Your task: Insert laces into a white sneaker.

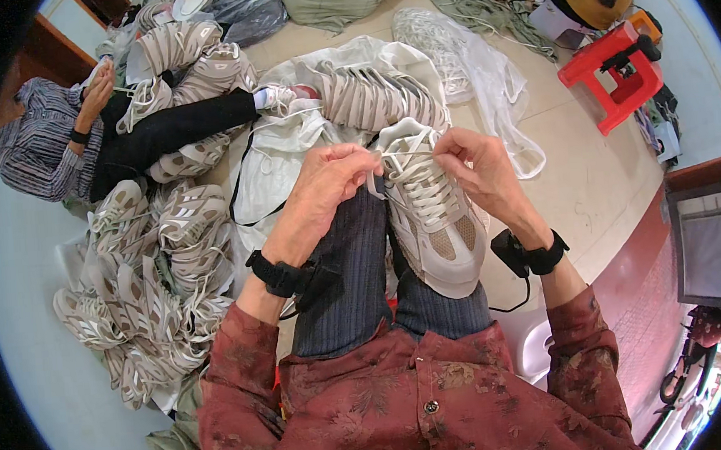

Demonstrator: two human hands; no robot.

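Note:
A beige and white sneaker rests on my lap, toe pointing toward me. Cream laces run crosswise up its tongue. My left hand pinches one lace end at the left of the shoe's collar. On the other side, my right hand pinches the other lace between thumb and finger. A stretch of lace is drawn taut between the two hands across the top of the shoe. Both wrists wear black straps with small devices.
A big pile of similar sneakers lies to my left. Ahead, a row of stacked shoe pieces sits on a white sack. Another person in a striped shirt sits far left. A red stool stands far right, beyond a clear plastic bag.

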